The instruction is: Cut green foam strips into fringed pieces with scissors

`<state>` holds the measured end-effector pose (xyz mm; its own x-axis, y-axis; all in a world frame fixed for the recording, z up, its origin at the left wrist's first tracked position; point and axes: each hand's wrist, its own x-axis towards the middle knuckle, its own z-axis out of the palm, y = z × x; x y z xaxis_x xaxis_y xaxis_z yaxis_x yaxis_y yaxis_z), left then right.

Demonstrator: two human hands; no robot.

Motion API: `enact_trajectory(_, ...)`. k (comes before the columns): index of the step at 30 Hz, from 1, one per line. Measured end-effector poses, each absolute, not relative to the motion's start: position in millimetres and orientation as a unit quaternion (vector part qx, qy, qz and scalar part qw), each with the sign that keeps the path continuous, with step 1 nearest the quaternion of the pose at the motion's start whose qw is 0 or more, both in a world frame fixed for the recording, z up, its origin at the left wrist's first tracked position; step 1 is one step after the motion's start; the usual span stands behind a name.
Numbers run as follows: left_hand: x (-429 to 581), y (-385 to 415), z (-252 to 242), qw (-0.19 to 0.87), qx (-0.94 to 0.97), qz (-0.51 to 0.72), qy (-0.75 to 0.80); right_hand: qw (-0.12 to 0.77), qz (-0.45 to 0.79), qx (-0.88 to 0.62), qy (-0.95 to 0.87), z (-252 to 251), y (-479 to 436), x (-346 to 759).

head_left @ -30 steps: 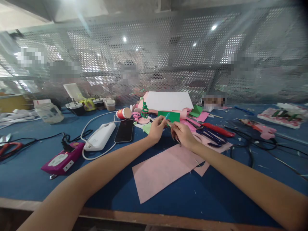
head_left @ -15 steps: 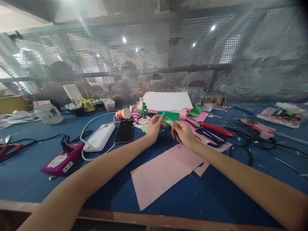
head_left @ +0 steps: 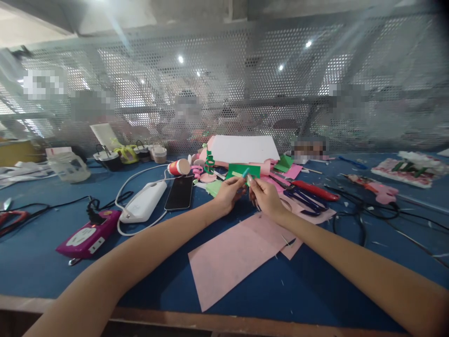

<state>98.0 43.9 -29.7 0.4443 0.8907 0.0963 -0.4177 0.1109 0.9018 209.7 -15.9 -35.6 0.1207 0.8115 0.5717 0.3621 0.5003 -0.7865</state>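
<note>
head: flat green sheet (head_left: pixel 253 170) behind left hand (head_left: pixel 229 194)

Left hand (head_left: pixel 229 193) partly hides green sheet (head_left: pixel 253 169); yellow container (head_left: pixel 17 152) cut off.

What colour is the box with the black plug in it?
The box is mostly purple, in the head view.
</note>
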Motion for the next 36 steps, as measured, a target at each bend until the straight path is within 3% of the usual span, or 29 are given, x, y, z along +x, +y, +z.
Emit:
enact_trajectory(15,96,44,-29,0.770,0.431,0.421,0.208,0.516,0.035,-0.458,-0.723,-27,-19,224)
enact_trajectory(36,95,38,-27,0.781,0.421,0.412,0.209,0.505,-0.205,-0.540,-0.641,-32,-14,242)
